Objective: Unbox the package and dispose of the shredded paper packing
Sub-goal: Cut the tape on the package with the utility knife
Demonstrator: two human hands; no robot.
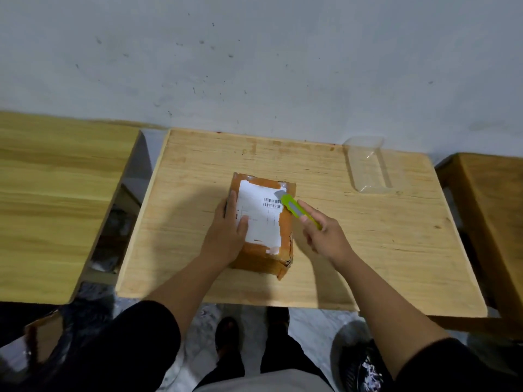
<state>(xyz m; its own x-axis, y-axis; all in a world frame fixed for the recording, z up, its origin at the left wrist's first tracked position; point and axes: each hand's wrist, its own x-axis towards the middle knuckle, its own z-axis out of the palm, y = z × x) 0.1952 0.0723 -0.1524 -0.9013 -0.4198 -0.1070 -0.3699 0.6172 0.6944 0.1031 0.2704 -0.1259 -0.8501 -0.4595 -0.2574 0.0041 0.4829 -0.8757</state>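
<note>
Pressing flat on the package (pixel 261 222), left hand (pixel 226 233) hides its edge; right hand (pixel 325 233) pinches the cutter (pixel 294 206); label (pixel 260 219) print is unreadable.

A person in a black short-sleeved top with sleeves (pixel 147 332) ending above the elbows, forearms bare, no rings or watch visible on either wrist, dark trousers (pixel 271 360) and dark shoes (pixel 226 332) below.

Package (pixel 263 224) at centre of table (pixel 181 250); left hand (pixel 226 230) on its left half, right hand (pixel 325 236) just right of it, utility knife (pixel 297 207) over its right edge. Plastic container (pixel 368 168) at far right; second table (pixel 56 199) to left.
</note>
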